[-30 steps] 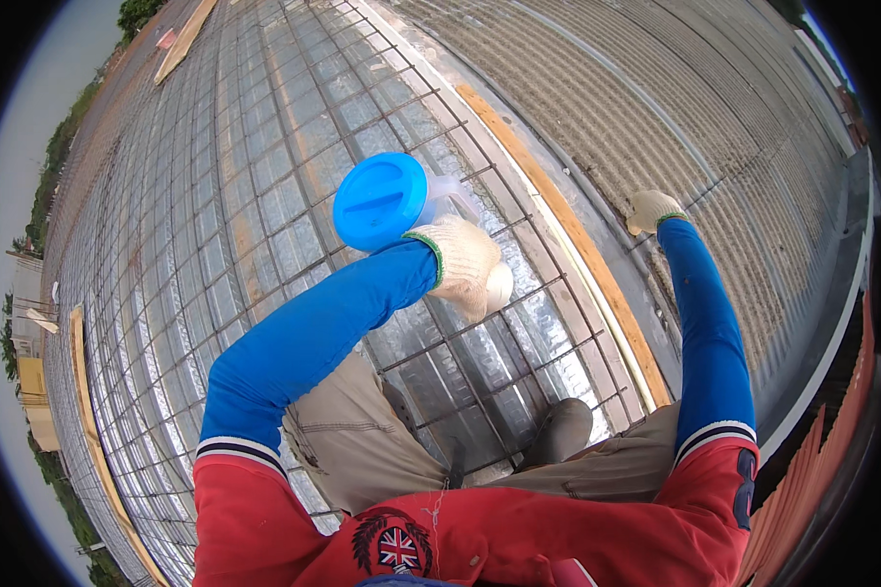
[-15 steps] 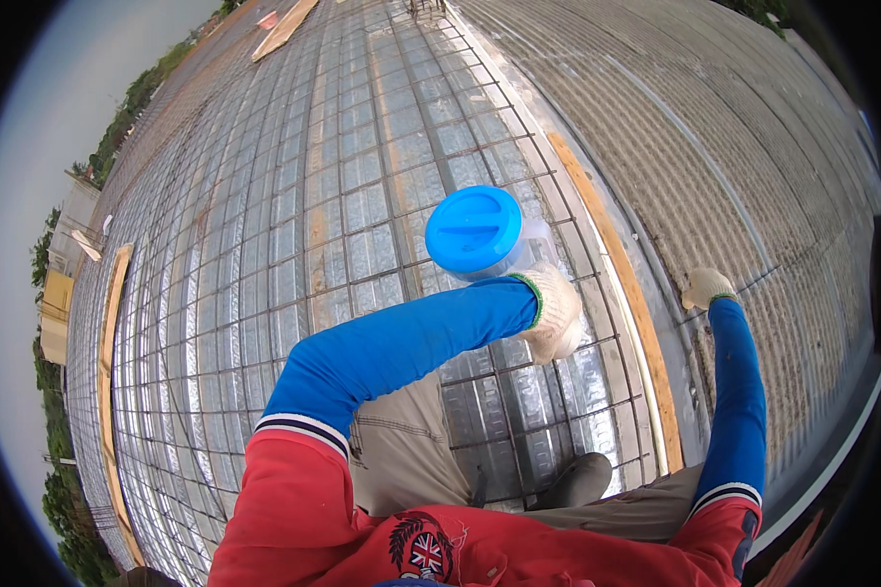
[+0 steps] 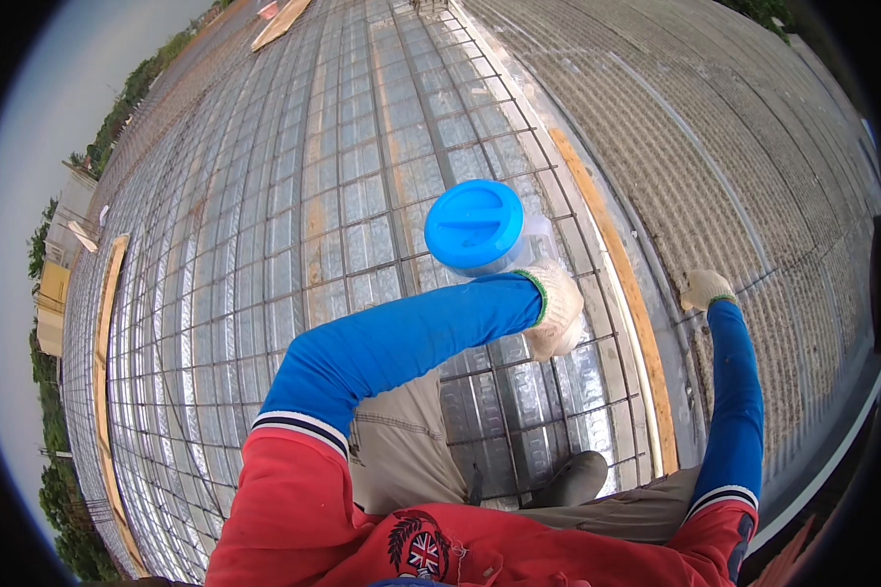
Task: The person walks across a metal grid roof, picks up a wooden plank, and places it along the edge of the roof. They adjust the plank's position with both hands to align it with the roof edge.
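Observation:
A clear plastic pitcher with a round blue lid (image 3: 474,225) is in front of me, above the steel mesh. My left hand (image 3: 558,311), in a white knitted glove with a green cuff, is closed at the pitcher's near right side, by its translucent handle (image 3: 538,237). The sleeve and glove hide part of the pitcher's body, and the grip itself is partly covered. Out to the right, my gloved right hand (image 3: 705,290) rests at the edge of the corrugated roof (image 3: 754,225). Its fingers are curled under, so anything inside them is hidden.
Rebar mesh (image 3: 343,186) lies over shiny ribbed metal decking. A wooden strip (image 3: 617,264) and a pale pipe run along the deck's right edge, beside the roof. Another timber (image 3: 105,362) lies far left. My boot (image 3: 576,477) stands on the mesh.
The blue lid is slightly higher in view and its tilt differs a little. Both hands stay nearly where they were, and the whole view has shifted slightly.

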`<control>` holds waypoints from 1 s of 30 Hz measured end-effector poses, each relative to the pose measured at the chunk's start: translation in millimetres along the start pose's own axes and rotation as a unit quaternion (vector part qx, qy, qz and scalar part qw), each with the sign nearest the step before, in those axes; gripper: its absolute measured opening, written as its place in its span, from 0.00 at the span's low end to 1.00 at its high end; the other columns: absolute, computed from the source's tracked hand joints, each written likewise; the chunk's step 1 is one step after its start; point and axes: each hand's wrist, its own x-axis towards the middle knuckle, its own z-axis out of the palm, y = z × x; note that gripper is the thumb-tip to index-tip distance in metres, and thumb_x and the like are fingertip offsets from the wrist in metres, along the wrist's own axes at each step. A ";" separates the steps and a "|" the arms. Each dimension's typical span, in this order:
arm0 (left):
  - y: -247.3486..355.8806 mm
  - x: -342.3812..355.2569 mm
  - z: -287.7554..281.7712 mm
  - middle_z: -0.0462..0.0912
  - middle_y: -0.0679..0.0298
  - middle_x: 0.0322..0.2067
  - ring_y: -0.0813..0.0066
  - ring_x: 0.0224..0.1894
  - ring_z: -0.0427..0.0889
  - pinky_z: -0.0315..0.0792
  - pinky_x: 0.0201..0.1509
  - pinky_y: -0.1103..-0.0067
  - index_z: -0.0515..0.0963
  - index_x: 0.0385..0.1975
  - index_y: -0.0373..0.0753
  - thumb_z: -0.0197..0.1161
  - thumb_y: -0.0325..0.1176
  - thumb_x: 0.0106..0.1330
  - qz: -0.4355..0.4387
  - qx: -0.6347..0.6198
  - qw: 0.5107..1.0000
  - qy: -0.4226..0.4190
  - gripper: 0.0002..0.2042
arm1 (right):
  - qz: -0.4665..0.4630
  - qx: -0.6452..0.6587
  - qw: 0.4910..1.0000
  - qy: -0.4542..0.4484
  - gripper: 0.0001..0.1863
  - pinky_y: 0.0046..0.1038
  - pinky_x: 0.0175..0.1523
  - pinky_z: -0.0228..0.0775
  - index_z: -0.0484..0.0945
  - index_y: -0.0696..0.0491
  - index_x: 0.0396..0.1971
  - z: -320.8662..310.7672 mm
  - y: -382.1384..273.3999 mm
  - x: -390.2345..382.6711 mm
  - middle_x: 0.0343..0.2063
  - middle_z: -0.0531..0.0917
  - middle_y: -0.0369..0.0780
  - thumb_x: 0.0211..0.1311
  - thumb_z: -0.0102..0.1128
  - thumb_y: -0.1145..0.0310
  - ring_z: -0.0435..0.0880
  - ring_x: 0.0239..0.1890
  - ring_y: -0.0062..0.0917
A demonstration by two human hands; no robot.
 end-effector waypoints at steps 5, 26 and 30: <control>9.8 6.1 0.6 0.93 0.57 0.45 0.55 0.49 0.92 0.84 0.49 0.54 0.92 0.47 0.46 0.77 0.48 0.53 0.037 0.043 0.997 -0.044 0.22 | -0.016 -0.007 1.000 0.017 0.19 0.46 0.50 0.85 0.92 0.58 0.36 1.7 1.4 -0.1 0.34 0.92 0.52 0.43 0.76 0.64 0.94 0.43 0.46; -55.3 1.2 152.9 0.93 0.55 0.38 0.59 0.40 0.93 0.86 0.47 0.64 0.90 0.47 0.38 0.77 0.56 0.53 -0.151 -0.041 0.959 -0.238 0.29 | -0.060 -0.030 0.997 0.031 0.20 0.52 0.47 0.84 0.89 0.62 0.40 -3.6 -22.4 14.5 0.35 0.90 0.56 0.54 0.68 0.62 0.92 0.40 0.48; -50.4 6.7 158.9 0.93 0.56 0.44 0.61 0.47 0.93 0.85 0.50 0.64 0.90 0.49 0.41 0.74 0.50 0.57 -0.191 -0.049 0.949 -0.245 0.24 | -0.063 -0.040 0.997 0.024 0.20 0.54 0.48 0.84 0.89 0.63 0.40 -10.9 -34.2 11.2 0.36 0.90 0.56 0.56 0.68 0.62 0.93 0.41 0.48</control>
